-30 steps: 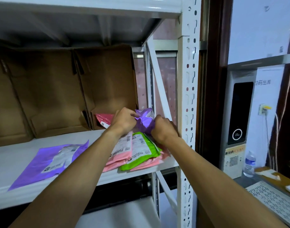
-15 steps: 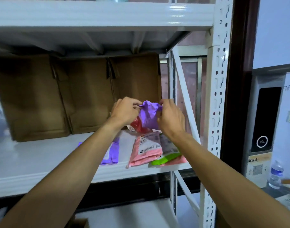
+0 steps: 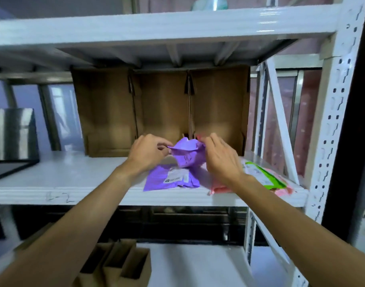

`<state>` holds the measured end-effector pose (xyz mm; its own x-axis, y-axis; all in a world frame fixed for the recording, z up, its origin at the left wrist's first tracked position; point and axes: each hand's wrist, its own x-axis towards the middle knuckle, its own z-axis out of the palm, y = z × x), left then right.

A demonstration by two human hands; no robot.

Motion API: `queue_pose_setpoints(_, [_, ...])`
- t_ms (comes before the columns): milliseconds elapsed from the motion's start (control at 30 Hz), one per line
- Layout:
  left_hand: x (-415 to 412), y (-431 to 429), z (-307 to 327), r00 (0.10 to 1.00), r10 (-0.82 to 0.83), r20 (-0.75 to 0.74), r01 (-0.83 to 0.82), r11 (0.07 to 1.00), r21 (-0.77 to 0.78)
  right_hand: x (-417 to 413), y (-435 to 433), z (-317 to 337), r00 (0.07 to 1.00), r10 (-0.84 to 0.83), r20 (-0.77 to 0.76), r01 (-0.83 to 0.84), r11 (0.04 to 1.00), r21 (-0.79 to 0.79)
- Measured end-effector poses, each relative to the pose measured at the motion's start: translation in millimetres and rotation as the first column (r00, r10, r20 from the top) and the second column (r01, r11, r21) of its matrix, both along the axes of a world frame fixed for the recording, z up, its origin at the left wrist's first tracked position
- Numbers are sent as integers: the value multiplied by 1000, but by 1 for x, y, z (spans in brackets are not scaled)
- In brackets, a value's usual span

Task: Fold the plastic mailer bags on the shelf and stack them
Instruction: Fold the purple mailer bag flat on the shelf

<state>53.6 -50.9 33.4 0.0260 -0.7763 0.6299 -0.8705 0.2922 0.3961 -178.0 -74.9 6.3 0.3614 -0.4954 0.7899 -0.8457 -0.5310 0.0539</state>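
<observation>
Purple plastic bunches between 2 hands at a white shelf, where a person holds 1 crumpled mailer in the air just above the board, in front of 3 open cardboard boxes. The left hand and the right hand each pinch an upper corner, with the fingers curled onto the film, so the bag hangs between them. The grip looks set to pull out the creases and line up the edges for a fold. Directly below lies a flat mailer, also purple and label up near the shelf's front edge, likely the base of the stack. To the right, pink mailers and a green mailer overlap in a loose heap, partly hidden by the right forearm and apparently awaiting their turn. Whether the held bag already carries a fold cannot be told through the blur.
</observation>
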Motion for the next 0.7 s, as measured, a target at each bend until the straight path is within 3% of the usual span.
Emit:
queue_pose_setpoints(200, [27,28,-27,992,92,82,-90,996,-25,16,11,-17,997,32,-68,-22,989,145])
queue_pose_setpoints(300, [41,36,-37,991,51,124,-51,999,-3,15,22,-22,988,65,-142,-37,981,193])
queue_pose_setpoints(533, [47,42,-42,979,-76,191,30,972,233,20,34,-35,960,176,-217,-137,974,182])
queue_pose_setpoints(700, [24,33,-31,998,-43,56,43,999,-2,36,34,-36,957,232,-175,-190,955,226])
